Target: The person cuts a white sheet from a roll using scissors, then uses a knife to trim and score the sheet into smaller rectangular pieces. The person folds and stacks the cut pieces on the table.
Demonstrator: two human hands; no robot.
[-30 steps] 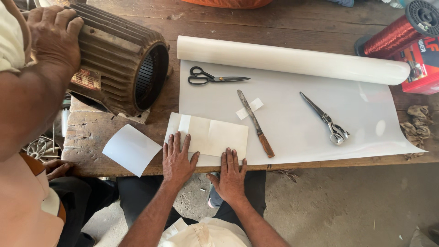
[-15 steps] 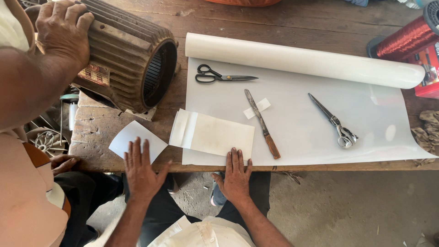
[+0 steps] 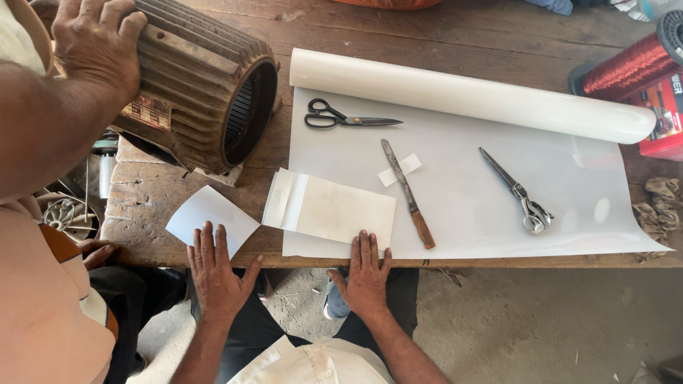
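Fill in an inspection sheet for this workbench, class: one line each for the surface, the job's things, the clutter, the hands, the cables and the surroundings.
Surface: worn wooden bench, partly covered by a white sheet unrolled from a roll.
Job's things: small white paper piece under the left hand's fingertips; folded, stained paper at the right hand's fingertips.
Clutter: black-handled scissors, knife, metal shears, small paper scraps, rag.
Hands: left hand and right hand flat at the bench edge, holding nothing; another person's hand rests on a ribbed motor housing.
Cables: none; a spool of copper wire.
Surroundings: bare dirt floor.
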